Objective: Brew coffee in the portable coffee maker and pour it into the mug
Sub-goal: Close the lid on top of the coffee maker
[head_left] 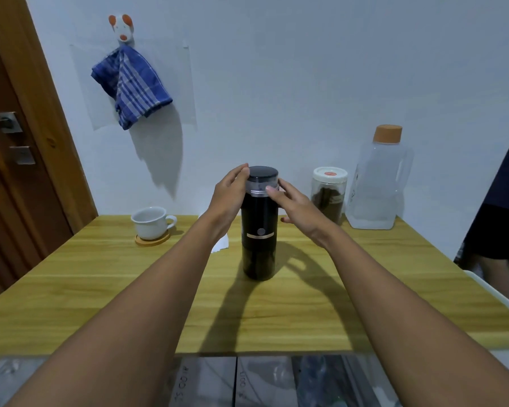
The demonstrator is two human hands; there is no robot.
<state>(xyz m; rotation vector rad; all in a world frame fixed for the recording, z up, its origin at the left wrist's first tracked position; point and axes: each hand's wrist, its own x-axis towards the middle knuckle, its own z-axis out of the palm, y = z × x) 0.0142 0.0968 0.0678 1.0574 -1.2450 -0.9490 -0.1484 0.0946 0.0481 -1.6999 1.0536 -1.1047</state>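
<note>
A tall black portable coffee maker (258, 245) stands upright in the middle of the wooden table (100, 274), with a dark lid on a clear collar at its top. My left hand (228, 198) grips the left side of that top part, thumb by the lid. My right hand (294, 205) touches the right side of the collar with fairly straight fingers. A white mug (150, 222) sits on a round wooden coaster at the back left.
A clear jar (329, 195) of ground coffee with a white lid stands right of the coffee maker. Further right is a clear water jug (378, 183) with an orange cap. White paper (222, 243) lies behind my left wrist. A blue cloth (131, 86) hangs on the wall.
</note>
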